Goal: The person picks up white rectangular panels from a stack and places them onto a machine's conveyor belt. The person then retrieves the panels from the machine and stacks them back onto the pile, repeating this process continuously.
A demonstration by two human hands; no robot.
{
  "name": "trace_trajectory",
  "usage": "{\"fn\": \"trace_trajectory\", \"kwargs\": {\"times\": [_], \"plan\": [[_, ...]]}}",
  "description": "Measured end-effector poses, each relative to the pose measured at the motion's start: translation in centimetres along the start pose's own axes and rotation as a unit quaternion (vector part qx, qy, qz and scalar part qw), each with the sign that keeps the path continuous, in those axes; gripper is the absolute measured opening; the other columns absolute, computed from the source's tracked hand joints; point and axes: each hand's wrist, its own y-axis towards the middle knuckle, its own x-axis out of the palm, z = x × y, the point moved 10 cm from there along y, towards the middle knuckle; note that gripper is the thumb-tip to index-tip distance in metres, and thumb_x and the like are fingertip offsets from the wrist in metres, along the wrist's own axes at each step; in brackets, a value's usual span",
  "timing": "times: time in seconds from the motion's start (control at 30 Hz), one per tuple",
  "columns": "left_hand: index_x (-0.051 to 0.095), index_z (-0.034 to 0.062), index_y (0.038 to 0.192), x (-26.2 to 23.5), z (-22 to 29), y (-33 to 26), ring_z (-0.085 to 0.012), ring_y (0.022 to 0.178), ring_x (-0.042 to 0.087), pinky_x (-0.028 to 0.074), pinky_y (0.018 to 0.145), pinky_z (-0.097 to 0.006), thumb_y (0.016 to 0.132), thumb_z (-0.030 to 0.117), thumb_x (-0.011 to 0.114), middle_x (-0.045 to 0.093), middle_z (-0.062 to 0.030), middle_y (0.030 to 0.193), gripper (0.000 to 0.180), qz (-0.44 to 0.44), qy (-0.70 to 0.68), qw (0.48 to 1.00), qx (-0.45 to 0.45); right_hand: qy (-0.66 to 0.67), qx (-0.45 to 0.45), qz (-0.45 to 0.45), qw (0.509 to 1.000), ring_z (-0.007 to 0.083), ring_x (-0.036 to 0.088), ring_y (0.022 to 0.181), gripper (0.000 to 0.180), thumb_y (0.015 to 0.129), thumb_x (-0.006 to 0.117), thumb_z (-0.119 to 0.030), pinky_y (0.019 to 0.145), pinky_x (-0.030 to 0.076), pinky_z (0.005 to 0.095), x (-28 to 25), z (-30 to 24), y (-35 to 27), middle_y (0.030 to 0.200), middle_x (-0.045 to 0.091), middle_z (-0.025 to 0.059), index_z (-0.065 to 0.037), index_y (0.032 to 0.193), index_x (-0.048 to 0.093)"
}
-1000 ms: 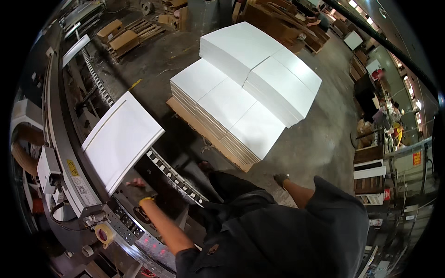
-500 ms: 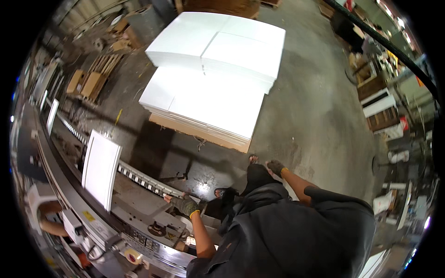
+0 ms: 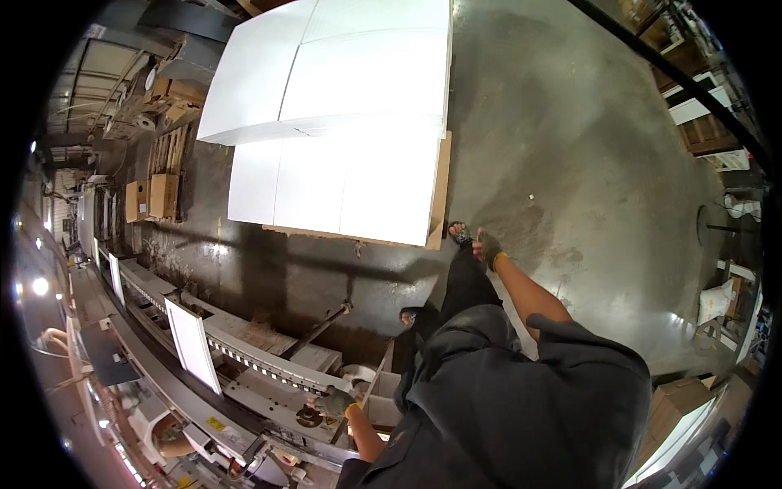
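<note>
Hands well apart. Left hand [image 3: 332, 403], in a grey glove [image 3: 338, 399] with yellow cuff, has fingers loosely extended over the metal machine [image 3: 262, 398]; contact cannot be told. Right hand [image 3: 489, 247], likewise gloved, is beside the black trousers [image 3: 468, 285], its grip unclear. Panel [image 3: 192, 346]: flat, white, rectangular, on the machine, apart from the left hand. Smooth white boards [image 3: 350, 81] stacked on a brown base [image 3: 441, 187]. Floor [image 3: 562, 187]: grey, stained, glossy in patches. Cartons [image 3: 164, 196] beside a slatted pallet [image 3: 167, 151].

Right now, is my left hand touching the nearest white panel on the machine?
Apart. The head view plainly shows machine bed between your left hand and that white panel.
</note>
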Motion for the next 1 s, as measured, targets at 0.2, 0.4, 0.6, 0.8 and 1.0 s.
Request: {"fn": "trace_trajectory", "kwargs": {"times": [0.2, 0.4, 0.6, 0.8, 1.0], "plan": [[0.056, -0.0027, 0.129, -3.0, 11.4, -11.5, -0.0319, 0.106, 0.064, 0.05, 0.094, -0.042, 0.091, 0.019, 0.066, 0.064, -0.0221, 0.119, 0.045, -0.045, -0.16, 0.974, 0.156, 0.115, 0.001, 0.012, 0.993, 0.0178, 0.047, 0.054, 0.049, 0.096, 0.05, -0.062, 0.051, 0.038, 0.0342, 8.2, -14.4, 10.5, 0.071, 0.055, -0.0005, -0.015, 0.087, 0.061], [0.066, 0.0042, 0.121, 1.1, 18.7, -19.6, -0.0217, 0.098, 0.067, 0.052, 0.089, -0.037, 0.097, 0.021, 0.065, 0.071, -0.0101, 0.108, 0.029, -0.265, -0.195, 0.908, 0.26, 0.233, -0.164, 0.02, 0.958, 0.0176, 0.054, 0.07, 0.061, 0.097, 0.047, -0.066, 0.066, 0.046, 0.0339, 14.1, -33.5, 18.5, 0.083, 0.06, 0.0047, -0.01, 0.091, 0.068], [0.065, 0.0011, 0.118, 3.1, 16.2, -23.7, -0.0162, 0.088, 0.065, 0.053, 0.08, -0.031, 0.098, 0.025, 0.066, 0.071, -0.0081, 0.098, 0.031, -0.317, -0.299, 0.898, 0.055, 0.107, -0.177, -0.074, 0.976, 0.0196, 0.061, 0.083, 0.064, 0.098, 0.036, -0.067, 0.069, 0.05, 0.0383, 18.2, -40.3, 19.7, 0.108, 0.065, 0.0069, -0.016, 0.129, 0.057], [0.064, -0.0008, 0.113, 6.8, 13.3, -25.7, -0.0182, 0.088, 0.064, 0.052, 0.081, -0.034, 0.097, 0.026, 0.064, 0.07, -0.0085, 0.097, 0.031, -0.349, -0.267, 0.898, 0.034, 0.09, -0.179, -0.085, 0.976, 0.0199, 0.061, 0.085, 0.064, 0.098, 0.036, -0.068, 0.071, 0.05, 0.0385, 19.3, -40.2, 17.8, 0.11, 0.065, 0.007, -0.016, 0.13, 0.057], [0.063, -0.0016, 0.116, 10.6, 10.7, -25.7, -0.0151, 0.084, 0.064, 0.052, 0.08, -0.03, 0.098, 0.02, 0.063, 0.069, -0.0079, 0.093, 0.028, -0.358, -0.345, 0.866, -0.046, 0.083, -0.168, -0.098, 0.977, 0.0201, 0.06, 0.087, 0.065, 0.098, 0.035, -0.068, 0.072, 0.049, 0.0388, 19.6, -37.0, 16.3, 0.111, 0.064, 0.007, -0.015, 0.131, 0.056]]}}
